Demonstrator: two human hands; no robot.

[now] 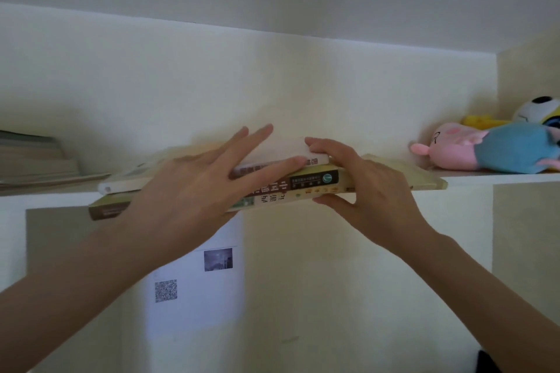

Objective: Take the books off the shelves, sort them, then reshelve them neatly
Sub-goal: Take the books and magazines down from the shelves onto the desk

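Head view: stack (315, 180) overhangs the front edge of the shelf (485, 180), right hand (363, 191) pinching it, left hand (194, 188) pressing flat-fingered on top. Another pile (33, 160) lies at the left end; much seems left.

Two hands are in view, the left hand (194, 185) toward 8 o'clock of centre and the right hand (363, 188) toward 4 o'clock. Between them is one stack of books (315, 182) with at least four volumes (the thin ones blur together, so the exact number is unclear). One more pile of books (33, 160) lies at 9 o'clock, too blurred to count. There is one shelf (500, 177). At 3 o'clock are three plush toys: one pink-and-blue toy (491, 150), one yellow toy (481, 123) and one white-and-black toy (536, 112). At 7 o'clock is one paper sheet (194, 312) carrying one QR code (165, 291) and one small photo (218, 259).
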